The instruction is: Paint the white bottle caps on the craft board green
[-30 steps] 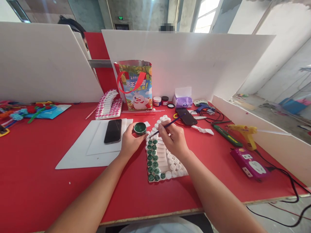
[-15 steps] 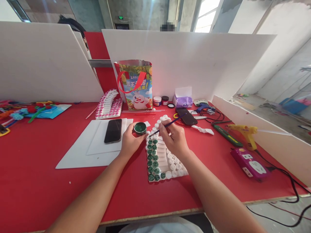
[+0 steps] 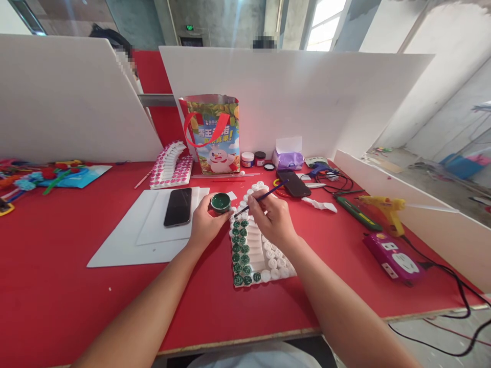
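Observation:
Green paint fills a small jar (image 3: 220, 203) that my left hand (image 3: 205, 221) grips at the upper left of a rosette-covered piece. In my right hand (image 3: 273, 213) is a thin dark blue paintbrush (image 3: 271, 191), slanting down to the left, its tip at a white rosette near the piece's upper left edge. The piece (image 3: 254, 245) has a pale ribbed middle strip bordered by rosettes. Those down its left side are dark green (image 3: 236, 249); the ones at the right and top are white (image 3: 272, 263). My right hand hides part of it.
White boards (image 3: 123, 245) with a phone (image 3: 178, 207) lie left. Behind stand a pink-rosette piece (image 3: 171, 166), a gift bag (image 3: 215, 135), paint jars (image 3: 247, 159) and purple tissues (image 3: 288, 160). At right are a black phone (image 3: 293, 183), yellow glue gun (image 3: 387, 209) and purple power strip (image 3: 393, 258).
The brush and my right hand have shifted slightly left, and the brush tip has moved a little along the upper left rosettes. My left hand still holds the jar.

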`<move>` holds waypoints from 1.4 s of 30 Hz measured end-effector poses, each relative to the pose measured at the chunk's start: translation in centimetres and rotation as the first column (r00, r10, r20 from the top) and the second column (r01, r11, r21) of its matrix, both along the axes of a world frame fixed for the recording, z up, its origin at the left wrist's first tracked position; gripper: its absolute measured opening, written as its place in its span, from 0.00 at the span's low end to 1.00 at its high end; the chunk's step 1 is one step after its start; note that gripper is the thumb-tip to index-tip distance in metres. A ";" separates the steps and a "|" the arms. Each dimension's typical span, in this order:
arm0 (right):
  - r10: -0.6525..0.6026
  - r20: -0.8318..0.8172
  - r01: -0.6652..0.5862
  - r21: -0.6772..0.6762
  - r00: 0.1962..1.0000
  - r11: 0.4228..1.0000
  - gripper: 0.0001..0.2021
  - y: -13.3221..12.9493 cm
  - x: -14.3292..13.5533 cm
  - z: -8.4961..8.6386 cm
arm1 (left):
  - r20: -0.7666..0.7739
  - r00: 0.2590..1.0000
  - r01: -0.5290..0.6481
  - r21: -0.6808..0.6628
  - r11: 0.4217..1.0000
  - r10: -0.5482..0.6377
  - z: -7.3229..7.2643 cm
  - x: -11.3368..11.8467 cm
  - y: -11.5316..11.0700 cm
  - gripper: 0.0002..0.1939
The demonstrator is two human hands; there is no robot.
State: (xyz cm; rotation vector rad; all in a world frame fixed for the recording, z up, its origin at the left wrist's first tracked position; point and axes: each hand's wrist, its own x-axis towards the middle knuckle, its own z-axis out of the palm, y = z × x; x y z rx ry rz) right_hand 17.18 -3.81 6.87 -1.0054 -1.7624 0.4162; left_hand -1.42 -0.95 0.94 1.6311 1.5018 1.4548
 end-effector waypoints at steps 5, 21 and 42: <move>-0.016 -0.002 0.016 0.010 1.000 1.000 0.10 0.1 0.1 -0.1 | 0.015 1.000 0.010 0.000 1.000 -0.010 -0.2 0.0 0.1 0.24; 0.003 0.008 -0.003 -0.009 1.000 1.000 0.10 0.0 0.1 0.2 | 0.013 1.000 0.004 -0.013 1.000 -0.004 -0.2 -0.1 0.2 0.24; -0.048 -0.006 0.048 -0.024 0.999 0.999 0.12 0.0 0.4 0.4 | 0.005 1.000 0.010 0.008 1.000 -0.010 -0.1 -0.1 0.1 0.24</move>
